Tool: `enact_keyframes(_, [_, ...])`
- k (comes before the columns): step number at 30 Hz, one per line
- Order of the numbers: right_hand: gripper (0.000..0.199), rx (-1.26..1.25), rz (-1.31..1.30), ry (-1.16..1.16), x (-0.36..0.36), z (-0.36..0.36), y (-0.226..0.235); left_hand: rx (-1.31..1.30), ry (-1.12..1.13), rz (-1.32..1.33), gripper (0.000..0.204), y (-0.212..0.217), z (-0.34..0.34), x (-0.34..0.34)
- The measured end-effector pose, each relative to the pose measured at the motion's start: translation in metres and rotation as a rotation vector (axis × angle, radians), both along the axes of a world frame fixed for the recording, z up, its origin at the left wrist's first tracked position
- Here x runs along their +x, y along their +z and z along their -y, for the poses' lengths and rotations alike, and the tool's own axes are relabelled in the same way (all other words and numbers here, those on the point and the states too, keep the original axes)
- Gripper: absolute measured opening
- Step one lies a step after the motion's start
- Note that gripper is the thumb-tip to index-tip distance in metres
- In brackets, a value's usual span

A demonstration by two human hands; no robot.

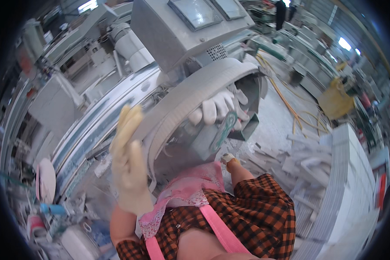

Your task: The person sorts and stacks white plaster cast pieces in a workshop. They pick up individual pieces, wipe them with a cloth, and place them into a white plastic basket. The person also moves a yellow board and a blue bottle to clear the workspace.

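My left hand [129, 162], in a cream glove, is raised at the left edge of a curved grey hood-like part [177, 106] of a machine. Its fingers stretch upward, slightly blurred, with nothing seen in them; whether it touches the hood I cannot tell. Beside my hip, my right hand [228, 159] hangs low, gloved too and partly hidden, its fingers unclear. Under the curved part lie several white work gloves [216, 106], close to a green looped object [224, 131] on a grey box-like surface. Above stands the machine's grey control box [169, 32] with two windows.
Pale offcuts [273, 167] litter the floor at right, near a tall stack of white boards [351, 173]. Yellow hoses [286, 102] run toward a yellow container [337, 99]. Long metal rails [95, 117] extend at left; rubbish and a white container [79, 242] lie lower left.
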State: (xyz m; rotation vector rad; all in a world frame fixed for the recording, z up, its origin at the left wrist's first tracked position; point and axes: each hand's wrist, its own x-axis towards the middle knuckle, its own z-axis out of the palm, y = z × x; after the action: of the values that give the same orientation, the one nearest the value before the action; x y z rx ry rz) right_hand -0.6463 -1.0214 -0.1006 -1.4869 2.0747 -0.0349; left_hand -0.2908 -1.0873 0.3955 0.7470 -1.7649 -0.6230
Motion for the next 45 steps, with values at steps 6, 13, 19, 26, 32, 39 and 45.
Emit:
enact_keyframes(6, [0.024,0.088,-0.039,-0.051,0.080,-0.039,0.084,0.268,0.277,-0.190,0.030,-0.049,-0.027,0.132])
enact_keyframes(13, [0.025,0.320,-0.230,-0.087,0.120,-0.072,0.095,0.725,0.793,-0.158,0.027,-0.118,-0.073,0.255])
enact_keyframes(19, [0.027,0.536,-0.572,0.990,0.117,-0.055,0.103,1.219,0.935,-0.651,0.056,-0.164,-0.120,0.270])
enact_keyframes(26, [0.026,-0.138,-0.335,0.506,0.114,0.215,0.132,1.244,1.402,-0.567,0.041,-0.312,-0.239,0.316])
enact_keyframes(32, [0.025,-0.414,-0.279,0.381,0.184,0.325,0.206,1.384,1.914,-0.538,0.040,-0.386,-0.365,0.286])
enact_keyframes(39, [0.026,-0.525,-0.259,0.414,0.278,0.347,0.260,1.363,2.158,-0.548,0.038,-0.416,-0.426,0.290])
enact_keyframes(45, [0.028,-0.431,-0.175,0.512,0.418,0.284,0.246,1.607,2.086,-0.419,0.033,-0.435,-0.462,0.360])
